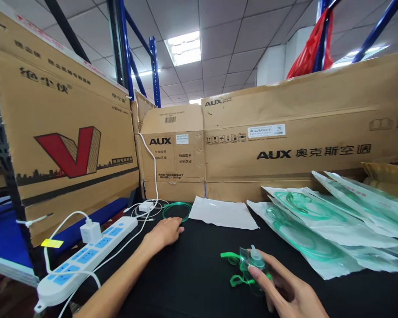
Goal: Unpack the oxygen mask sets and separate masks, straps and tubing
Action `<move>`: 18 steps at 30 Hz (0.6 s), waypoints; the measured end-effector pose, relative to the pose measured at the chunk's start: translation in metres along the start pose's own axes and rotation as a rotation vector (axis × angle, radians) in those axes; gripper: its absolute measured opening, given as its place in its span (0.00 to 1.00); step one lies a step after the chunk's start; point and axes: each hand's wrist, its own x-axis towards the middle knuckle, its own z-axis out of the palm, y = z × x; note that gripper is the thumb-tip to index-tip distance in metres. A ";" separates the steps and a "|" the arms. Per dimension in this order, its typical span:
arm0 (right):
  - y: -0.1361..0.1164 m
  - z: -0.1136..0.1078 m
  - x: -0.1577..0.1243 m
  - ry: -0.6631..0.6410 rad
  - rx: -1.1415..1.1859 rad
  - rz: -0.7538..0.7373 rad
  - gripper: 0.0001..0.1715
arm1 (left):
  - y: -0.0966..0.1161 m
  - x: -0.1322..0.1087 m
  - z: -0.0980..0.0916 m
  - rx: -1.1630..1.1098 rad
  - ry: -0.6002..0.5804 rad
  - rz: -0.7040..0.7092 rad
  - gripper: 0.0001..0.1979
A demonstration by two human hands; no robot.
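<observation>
firstly, one mask (pixel 244 259): clear, fitted with a pale cup (pixel 257 259) and a green strap (pixel 231 255); located at the front, right of centre, over the black cloth (pixel 192 278).

right hand (pixel 280 282): thumb on the near side, fingers curled behind, pinching the mask by its cup.

left hand (pixel 167 231): reaching forward, palm down, fingers lying close together at the near edge of a coiled green tube (pixel 185 204); whether it pinches the tube, cannot tell.

white packet (pixel 223 213): one, flat, just right of the tube.

packets (pixel 301 240): several, overlapping, at right, green tubing visible within.

power strip (pixel 86 260): white, blue sockets, at left, set aslant; one white plug (pixel 90 231) fitted.

charger (pixel 146 206): white, with cables, left of the tube.

cartons (pixel 285 128): brown, standing upright along left and back.

red bag (pixel 311 44): hanging at upper right.
</observation>
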 end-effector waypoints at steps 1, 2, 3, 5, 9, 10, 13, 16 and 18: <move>0.000 0.000 0.000 0.005 0.005 0.001 0.36 | -0.003 -0.006 0.000 0.022 -0.015 0.004 0.22; 0.001 0.001 0.001 0.011 0.012 0.002 0.36 | -0.005 -0.015 0.002 0.040 -0.021 0.011 0.22; 0.000 0.000 0.001 0.019 0.019 0.001 0.35 | -0.005 -0.029 0.006 0.055 -0.014 0.025 0.22; -0.002 -0.001 0.000 0.039 0.030 -0.004 0.33 | -0.007 -0.061 0.017 0.072 0.019 0.058 0.22; -0.010 -0.004 -0.002 0.054 0.026 -0.042 0.28 | -0.013 -0.122 0.032 -0.013 0.179 0.353 0.19; -0.013 -0.004 -0.002 0.040 0.018 -0.051 0.28 | -0.013 -0.133 0.032 -0.043 0.183 0.408 0.19; -0.018 -0.005 -0.003 -0.001 -0.012 -0.063 0.25 | -0.009 -0.157 0.021 -0.099 0.133 0.429 0.21; -0.021 -0.006 -0.003 -0.051 -0.034 -0.067 0.25 | -0.007 -0.165 0.008 -0.115 0.125 0.347 0.19; -0.024 -0.005 -0.002 -0.108 -0.012 -0.067 0.24 | -0.009 -0.158 0.003 -0.099 0.163 0.300 0.18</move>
